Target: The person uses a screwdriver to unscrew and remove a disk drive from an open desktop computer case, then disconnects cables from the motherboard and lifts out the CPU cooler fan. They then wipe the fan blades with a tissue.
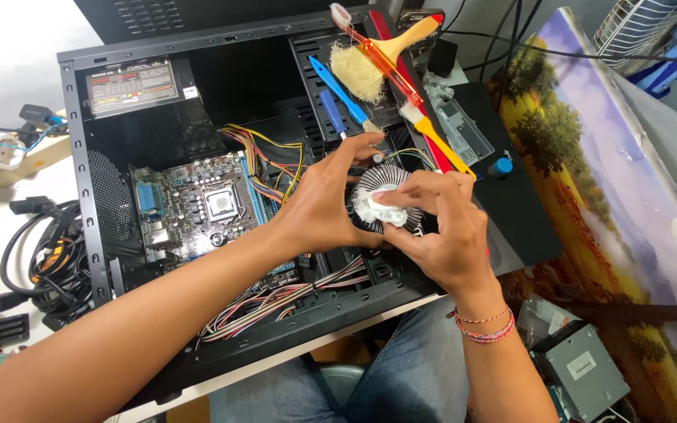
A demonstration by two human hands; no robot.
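Nearest the lens: bare left forearm crossing from lower left, blue-jeaned lap below the desk edge. Left hand [319, 207] gripping the round finned CPU cooler [378, 196] from its left side, thumb and index finger spread around the rim, index tip up by the top edge. Right hand [440, 227], braided bracelets at the wrist, fingers pinched together on a crumpled white wipe [379, 210] pressed to the middle of the cooler. Cooler held over the right part of the open black computer case [80, 157], lying on its side on a white desk. Inside the case: motherboard [197, 207] with bare CPU socket [221, 204] left of the hands, power supply [131, 86] at upper left, yellow and red cable bundle [264, 153] between, striped ribbon wires [276, 301] along the near wall. On the far edge of the case: wooden-handled brush with pale bristles [374, 59], orange toothbrush [378, 59] across it, blue screwdriver [332, 110] and yellow-handled brush [436, 141] beside. Coiled black cables [41, 258] left of the case. Landscape painting [613, 180] on the right, grey drive [585, 372] at lower right.
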